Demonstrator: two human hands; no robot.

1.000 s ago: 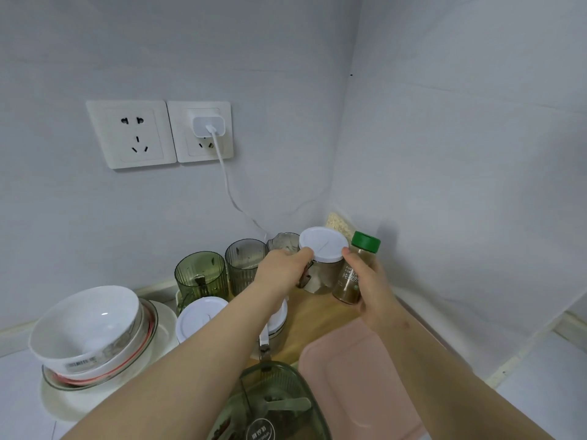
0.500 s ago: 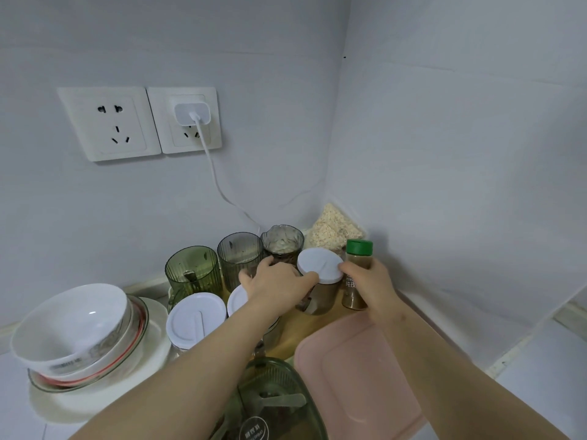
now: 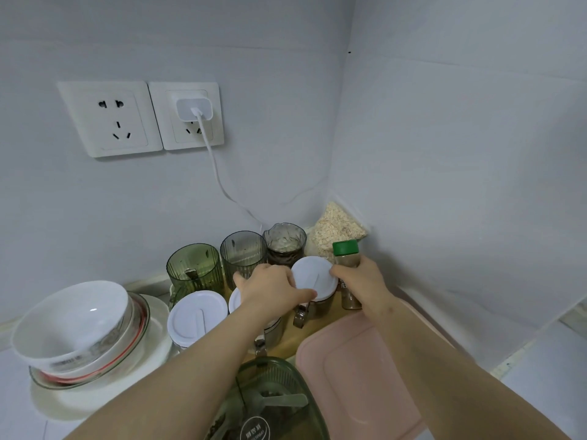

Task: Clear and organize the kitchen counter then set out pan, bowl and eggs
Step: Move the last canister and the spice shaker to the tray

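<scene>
My left hand point(image 3: 270, 289) holds a white-lidded spice jar point(image 3: 314, 277) from the left, thumb along its front, on the wooden tray point(image 3: 298, 336). My right hand point(image 3: 365, 279) grips a green-capped spice bottle point(image 3: 346, 255) standing just right of that jar in the corner. A second white-lidded jar point(image 3: 197, 315) stands on the left, and a third sits half hidden under my left wrist. A white bowl point(image 3: 73, 322) tops a stack of bowls and plates at the left.
Three ribbed green glass cups point(image 3: 193, 265) line the back wall, a bag of oats point(image 3: 336, 228) leans in the corner. A pink lidded box point(image 3: 362, 373) and a green lidded container point(image 3: 273, 404) lie in front. A charger cable point(image 3: 216, 166) hangs from the wall socket.
Both hands came down with the white-lidded jar and the green-capped bottle, which now stand on the tray in the corner. The oat bag came into view.
</scene>
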